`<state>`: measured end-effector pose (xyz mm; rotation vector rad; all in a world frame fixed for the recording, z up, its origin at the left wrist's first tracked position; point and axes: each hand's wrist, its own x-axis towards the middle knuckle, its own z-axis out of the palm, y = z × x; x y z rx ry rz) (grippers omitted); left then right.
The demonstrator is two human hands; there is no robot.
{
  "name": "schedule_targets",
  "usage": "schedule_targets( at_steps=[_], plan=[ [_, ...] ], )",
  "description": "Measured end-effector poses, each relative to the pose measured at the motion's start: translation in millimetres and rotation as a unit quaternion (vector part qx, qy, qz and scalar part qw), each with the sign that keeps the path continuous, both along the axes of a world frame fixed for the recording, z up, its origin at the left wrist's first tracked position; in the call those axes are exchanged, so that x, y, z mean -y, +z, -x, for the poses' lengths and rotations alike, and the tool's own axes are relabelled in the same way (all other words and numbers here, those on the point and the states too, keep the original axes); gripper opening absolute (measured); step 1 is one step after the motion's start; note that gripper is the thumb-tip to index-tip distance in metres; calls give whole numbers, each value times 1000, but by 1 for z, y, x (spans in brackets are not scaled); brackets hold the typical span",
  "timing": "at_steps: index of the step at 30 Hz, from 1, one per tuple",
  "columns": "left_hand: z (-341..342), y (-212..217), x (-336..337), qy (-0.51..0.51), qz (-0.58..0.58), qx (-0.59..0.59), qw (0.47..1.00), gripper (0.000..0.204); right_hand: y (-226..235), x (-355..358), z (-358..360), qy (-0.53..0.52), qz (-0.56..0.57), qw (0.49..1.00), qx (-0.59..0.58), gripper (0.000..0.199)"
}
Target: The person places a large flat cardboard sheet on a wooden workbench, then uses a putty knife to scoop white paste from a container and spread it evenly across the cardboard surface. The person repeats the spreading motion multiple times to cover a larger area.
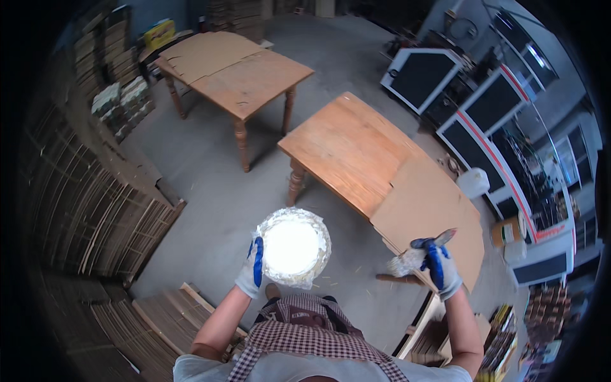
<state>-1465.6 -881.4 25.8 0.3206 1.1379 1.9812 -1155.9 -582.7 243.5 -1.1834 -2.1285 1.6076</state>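
My left hand (252, 268), in a white glove with blue coating, grips the left rim of a round tub (321, 264). The tub's inside is glaring white, and its rim is crusted with a pale residue. My right hand (440, 267), gloved the same way, is closed around a paint brush (404, 261). Its whitish, clotted bristles point left, and the handle end sticks out above my fingers. The brush is over the near edge of a cardboard sheet (439, 210), which covers the right part of a wooden table (347, 140). Whether the bristles touch the cardboard I cannot tell.
Another wooden table (254, 83) with cardboard on it stands farther left. Tall cardboard stacks (95, 204) line the left side, with more flat sheets (153, 325) near my left arm. A long machine with dark panels (484, 153) runs along the right. A white jug (473, 183) stands beyond the near table.
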Motion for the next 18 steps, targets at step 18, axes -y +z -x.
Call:
schedule_targets(
  at_steps=[18],
  plan=[
    [-377,73,-173,-363,-15,67,929,66,-7,161,-303,-328,-142,927,-115,38]
  ],
)
